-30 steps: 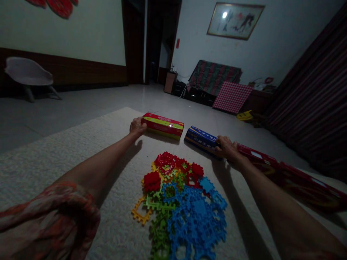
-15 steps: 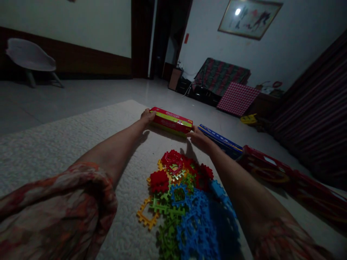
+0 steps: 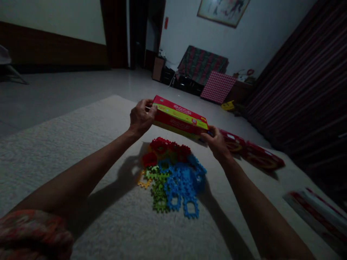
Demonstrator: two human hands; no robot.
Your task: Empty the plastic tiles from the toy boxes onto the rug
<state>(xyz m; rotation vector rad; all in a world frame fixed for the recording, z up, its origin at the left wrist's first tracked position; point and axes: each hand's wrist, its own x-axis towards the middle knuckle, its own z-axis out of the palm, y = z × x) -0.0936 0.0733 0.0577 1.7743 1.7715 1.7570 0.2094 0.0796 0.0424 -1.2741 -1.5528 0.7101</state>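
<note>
Inspection finds a long red-and-yellow cardboard box held tilted between 2 hands, at 12 o'clock in the view, directly above a loose pile of interlocking red, yellow, green and blue plastic pieces. The left hand is grasping the box's left end, fingers clenched around it. The right hand is grasping the right end from below, its fingers partly hidden by the box. A floral red sleeve sits at 7 o'clock on the left arm. The pile rests on a cream textured rug. Long red printed packaging lies at 3 o'clock from the right hand, and a flat red-and-white package lies at 4 o'clock. A red checked cushion stands at 1 o'clock on the far side of the room
</note>
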